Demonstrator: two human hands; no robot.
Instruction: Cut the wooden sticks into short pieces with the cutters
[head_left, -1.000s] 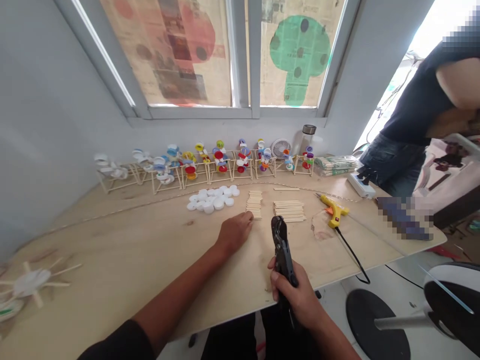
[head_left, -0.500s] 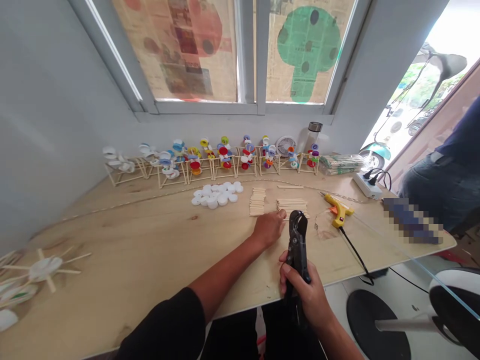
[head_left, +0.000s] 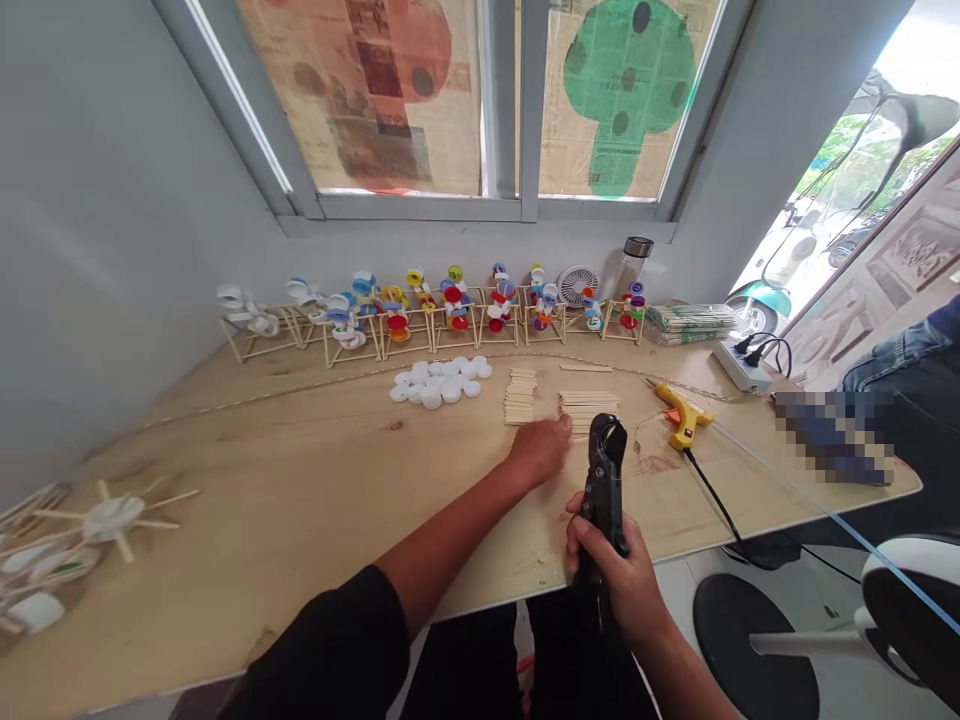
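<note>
Two-handed: grips a black cutting tool (head_left: 604, 488) upright in the right hand (head_left: 616, 562), with fingers wrapped round it; has the left hand (head_left: 541, 452) at the near left end of the right stick stack (head_left: 589, 402), left of a yellow glue gun (head_left: 684, 415); cannot tell left finger spread

caps (head_left: 440, 383) left of stick piles (head_left: 589, 402) | glue gun (head_left: 684, 418) right | fan (head_left: 578, 287) behind
</note>
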